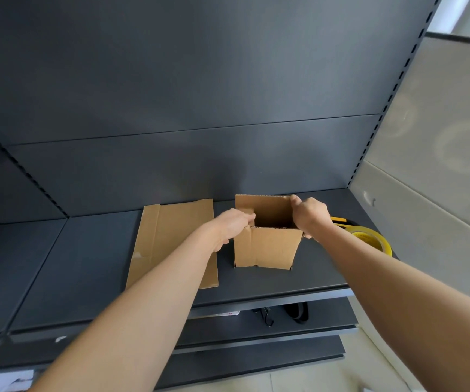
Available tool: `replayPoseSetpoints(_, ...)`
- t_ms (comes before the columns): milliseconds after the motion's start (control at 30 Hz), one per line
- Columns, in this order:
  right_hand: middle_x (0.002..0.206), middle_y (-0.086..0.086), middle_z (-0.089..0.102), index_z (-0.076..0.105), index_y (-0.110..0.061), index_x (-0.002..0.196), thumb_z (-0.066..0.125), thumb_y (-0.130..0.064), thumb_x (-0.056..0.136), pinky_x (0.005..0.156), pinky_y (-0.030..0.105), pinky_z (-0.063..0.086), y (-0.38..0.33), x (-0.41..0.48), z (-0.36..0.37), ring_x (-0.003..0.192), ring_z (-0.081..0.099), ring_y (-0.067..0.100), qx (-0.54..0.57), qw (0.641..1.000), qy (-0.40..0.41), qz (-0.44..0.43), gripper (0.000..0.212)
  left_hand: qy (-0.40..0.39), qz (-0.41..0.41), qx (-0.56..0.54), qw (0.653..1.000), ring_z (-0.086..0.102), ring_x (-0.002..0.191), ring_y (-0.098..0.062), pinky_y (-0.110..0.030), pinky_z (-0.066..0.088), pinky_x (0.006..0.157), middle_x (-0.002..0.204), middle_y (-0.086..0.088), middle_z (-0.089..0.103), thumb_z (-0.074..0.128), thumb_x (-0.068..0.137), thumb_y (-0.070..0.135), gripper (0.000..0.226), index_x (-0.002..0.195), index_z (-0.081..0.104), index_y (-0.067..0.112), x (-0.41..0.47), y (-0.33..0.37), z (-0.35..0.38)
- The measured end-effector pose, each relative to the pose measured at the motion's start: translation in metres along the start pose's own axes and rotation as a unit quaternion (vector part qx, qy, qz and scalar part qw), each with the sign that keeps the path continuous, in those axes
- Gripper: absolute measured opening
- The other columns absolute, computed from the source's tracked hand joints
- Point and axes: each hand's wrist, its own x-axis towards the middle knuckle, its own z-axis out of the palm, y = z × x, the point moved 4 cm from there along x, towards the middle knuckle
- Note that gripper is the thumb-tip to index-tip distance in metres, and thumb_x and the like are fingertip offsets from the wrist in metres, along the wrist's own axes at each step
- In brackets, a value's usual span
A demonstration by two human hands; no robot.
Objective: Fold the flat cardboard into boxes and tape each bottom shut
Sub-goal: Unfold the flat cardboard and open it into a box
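Observation:
A small brown cardboard box [267, 247] stands opened into a square tube on the dark shelf [86, 264], its top open toward me. My left hand [232, 226] grips its left upper edge. My right hand [310, 215] grips its right upper edge, thumb at the far corner. To the left of the box lies a flat cardboard sheet [171, 236], partly hidden under my left forearm. A yellow tape roll [375, 240] lies at the right, behind my right wrist.
A yellow and black tool [341, 220] lies beside the tape roll. The shelf's grey back panel [199, 108] rises right behind the box. Lower shelves [256, 332] hold black items. A pale wall [440, 165] stands at the right.

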Motion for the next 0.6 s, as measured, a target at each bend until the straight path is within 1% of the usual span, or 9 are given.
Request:
replayPoseSetpoints(33,0.094,0.009,0.041,0.030,-0.019,0.144,0.028,-0.015,0.100,0.039,0.024,0.035,0.002,0.000,0.001,0.056,0.048,0.019,0.028,1.000,-0.001,0.012,0.044,0.000,-0.007,-0.011,1.000,0.029,0.138,-0.023,-0.038,0.031,0.106,0.152,0.000,0.030,0.048,0.097,0.039,0.055,0.146,0.034,0.019,0.000,-0.003,0.002)
replayPoseSetpoints(100,0.089,0.010,0.046,0.042,-0.012,0.134,0.026,-0.030,0.103,0.040,0.022,0.035,0.007,0.000,0.001,0.056,0.051,0.021,0.134,0.989,-0.005,0.067,0.040,-0.007,-0.016,-0.040,0.999,0.029,0.137,-0.022,-0.038,0.030,0.105,0.151,0.000,0.030,0.051,0.096,0.035,0.054,0.145,0.035,0.020,0.002,-0.009,0.004)
replayPoseSetpoints(167,0.091,0.011,0.050,0.050,-0.006,0.116,0.030,-0.046,0.100,0.046,0.023,0.041,0.011,-0.001,0.001,0.058,0.053,0.024,0.237,0.965,-0.014,0.111,0.048,-0.014,-0.018,-0.060,0.998,0.029,0.136,-0.022,-0.039,0.029,0.105,0.150,0.000,0.032,0.053,0.094,0.030,0.052,0.143,0.039,0.021,0.005,-0.013,0.003)
replayPoseSetpoints(233,0.084,0.010,0.051,0.052,-0.006,0.106,0.036,-0.056,0.096,0.055,0.026,0.049,0.016,-0.003,0.003,0.058,0.053,0.022,0.316,0.942,-0.049,0.106,0.054,-0.017,-0.017,-0.068,0.997,0.030,0.135,-0.023,-0.040,0.029,0.105,0.149,0.000,0.034,0.054,0.093,0.029,0.052,0.142,0.040,0.022,0.005,-0.013,0.002)
replayPoseSetpoints(300,0.079,0.008,0.049,0.055,-0.009,0.098,0.040,-0.053,0.096,0.059,0.029,0.052,0.022,-0.006,0.005,0.061,0.052,0.020,0.411,0.902,-0.102,0.080,0.047,-0.017,-0.017,-0.069,0.997,0.030,0.135,-0.023,-0.041,0.029,0.105,0.148,0.000,0.034,0.055,0.092,0.030,0.053,0.142,0.040,0.023,0.006,-0.014,0.002)
replayPoseSetpoints(367,0.078,0.008,0.052,0.056,-0.012,0.087,0.042,-0.043,0.099,0.061,0.029,0.050,0.028,-0.010,0.005,0.062,0.051,0.019,0.487,0.856,-0.158,0.067,0.036,-0.023,-0.018,-0.064,0.998,0.030,0.135,-0.023,-0.041,0.028,0.105,0.148,0.000,0.033,0.054,0.091,0.030,0.054,0.142,0.038,0.024,0.006,-0.015,0.003)
replayPoseSetpoints(400,0.079,0.009,0.055,0.056,-0.013,0.085,0.042,-0.038,0.099,0.062,0.030,0.049,0.031,-0.011,0.005,0.062,0.052,0.020,0.511,0.840,-0.174,0.066,0.032,-0.024,-0.017,-0.062,0.998,0.030,0.134,-0.023,-0.041,0.028,0.104,0.148,0.001,0.034,0.055,0.090,0.030,0.055,0.142,0.038,0.025,0.007,-0.014,0.003)
replayPoseSetpoints(533,0.083,0.012,0.060,0.062,-0.014,0.081,0.045,-0.023,0.098,0.066,0.030,0.050,0.038,-0.010,0.008,0.068,0.056,0.022,0.535,0.819,-0.190,0.083,0.025,-0.018,-0.020,-0.057,0.998,0.033,0.131,-0.022,-0.039,0.029,0.099,0.142,0.003,0.038,0.058,0.089,0.032,0.053,0.140,0.043,0.027,0.008,-0.011,0.003)
replayPoseSetpoints(600,0.084,0.012,0.061,0.062,-0.014,0.086,0.050,-0.028,0.098,0.065,0.029,0.050,0.041,-0.009,0.012,0.070,0.058,0.021,0.551,0.803,-0.211,0.085,0.022,-0.014,-0.022,-0.053,0.998,0.035,0.126,-0.022,-0.039,0.030,0.097,0.140,0.002,0.039,0.059,0.088,0.029,0.054,0.139,0.044,0.027,0.009,-0.010,0.004)
